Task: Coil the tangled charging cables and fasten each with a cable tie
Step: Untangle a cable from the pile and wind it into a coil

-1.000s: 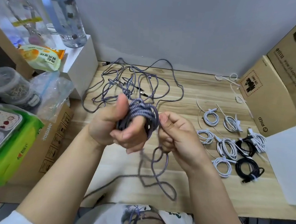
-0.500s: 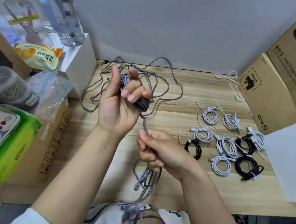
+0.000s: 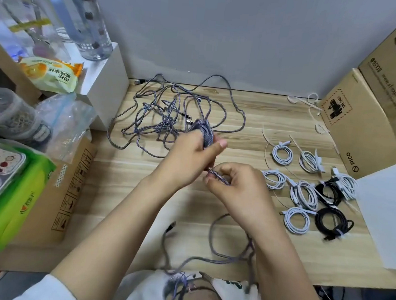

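Coil (image 3: 203, 133) in left hand (image 3: 187, 158), strand (image 3: 218, 175) in right hand (image 3: 238, 187)

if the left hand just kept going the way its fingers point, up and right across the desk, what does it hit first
Probably nothing soon. The left hand, gripping the grey coil, points at bare desk right of the tangled cables; the wall would come first, though depth is unclear.

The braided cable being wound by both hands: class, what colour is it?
The braided cable is grey with a purple tinge, seen best in the head view.
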Motion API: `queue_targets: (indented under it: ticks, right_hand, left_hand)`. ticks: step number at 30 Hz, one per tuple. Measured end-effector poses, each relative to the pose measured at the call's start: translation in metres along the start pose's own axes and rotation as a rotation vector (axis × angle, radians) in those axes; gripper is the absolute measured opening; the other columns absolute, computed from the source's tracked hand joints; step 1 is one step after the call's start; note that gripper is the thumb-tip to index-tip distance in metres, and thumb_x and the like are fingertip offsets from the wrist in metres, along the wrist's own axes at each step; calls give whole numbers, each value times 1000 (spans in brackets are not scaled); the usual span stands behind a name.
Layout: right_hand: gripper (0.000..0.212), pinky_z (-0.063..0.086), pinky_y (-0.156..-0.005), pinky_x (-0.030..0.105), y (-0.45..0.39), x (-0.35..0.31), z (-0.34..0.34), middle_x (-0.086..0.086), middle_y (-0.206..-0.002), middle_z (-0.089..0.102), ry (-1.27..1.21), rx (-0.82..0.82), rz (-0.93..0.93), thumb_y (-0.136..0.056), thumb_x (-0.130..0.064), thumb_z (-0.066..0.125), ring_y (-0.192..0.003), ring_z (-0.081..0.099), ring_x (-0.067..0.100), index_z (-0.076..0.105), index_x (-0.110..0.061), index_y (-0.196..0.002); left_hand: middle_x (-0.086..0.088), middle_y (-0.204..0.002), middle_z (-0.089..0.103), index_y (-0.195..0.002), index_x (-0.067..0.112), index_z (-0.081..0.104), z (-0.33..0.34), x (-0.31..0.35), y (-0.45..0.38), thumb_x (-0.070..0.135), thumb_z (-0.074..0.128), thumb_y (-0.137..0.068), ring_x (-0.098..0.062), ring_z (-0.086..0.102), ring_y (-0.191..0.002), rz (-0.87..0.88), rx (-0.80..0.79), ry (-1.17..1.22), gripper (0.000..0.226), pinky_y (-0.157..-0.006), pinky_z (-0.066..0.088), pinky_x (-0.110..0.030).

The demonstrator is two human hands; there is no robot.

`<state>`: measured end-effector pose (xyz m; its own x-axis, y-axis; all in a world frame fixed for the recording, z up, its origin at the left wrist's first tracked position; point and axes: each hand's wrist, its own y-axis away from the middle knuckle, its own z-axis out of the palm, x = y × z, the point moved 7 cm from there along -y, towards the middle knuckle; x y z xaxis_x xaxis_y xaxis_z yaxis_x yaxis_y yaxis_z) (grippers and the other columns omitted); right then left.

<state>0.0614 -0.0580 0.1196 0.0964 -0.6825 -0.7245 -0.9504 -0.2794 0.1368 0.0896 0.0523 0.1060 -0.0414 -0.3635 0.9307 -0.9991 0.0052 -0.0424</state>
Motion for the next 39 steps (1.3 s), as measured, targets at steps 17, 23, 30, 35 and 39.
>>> queue_targets:
  ticks: [17, 23, 30, 35, 39]
  right_hand:
    - [20, 40, -77, 33, 0, -12, -34, -9, -79, 67, 137, 453, -389, -66, -13, 51, -80, 60, 19, 67, -23, -74]
    - [28, 44, -43, 17, -6, 10, -25, -15, -68, 63, -482, 198, -148, -80, -3, 69, -52, 48, 5, 65, -30, -78]
    - [19, 45, -39, 20, -1, 16, -24, -10, -58, 56, -786, 190, 10, -81, -3, 67, -45, 52, 5, 59, -17, -91]
    - [10, 36, -39, 16, 0, 18, -26, -4, -52, 60, -755, 211, 27, -89, -10, 58, -48, 57, 6, 58, -17, -83]
    - [11, 33, -40, 18, 1, 16, -25, -2, -51, 59, -888, 173, 27, -91, -8, 54, -48, 56, 8, 55, -15, -82]
  left_hand:
    - [4, -32, 27, -54, 26, 52, -2, 26, 48, 41, 70, -80, -11, 24, -30, -67, -977, 697, 34, -50, 42, -20]
    - [5, -35, 20, -64, 21, 55, -14, 26, 41, 26, 54, -92, -13, 27, -33, -62, -894, 1038, 28, -53, 44, -19]
    - [13, -28, 29, -50, 20, 55, -30, -3, 25, 37, 76, -63, -3, 25, -25, -235, -373, 936, 30, -44, 40, -19]
    - [10, -27, 25, -46, 18, 53, -33, -6, 25, 19, 62, -73, -6, 22, -24, -266, -242, 865, 28, -42, 37, -18]
    - [5, -29, 21, -53, 12, 65, -35, -10, 23, 23, 58, -75, -10, 19, -25, -290, -84, 657, 26, -42, 36, -20]
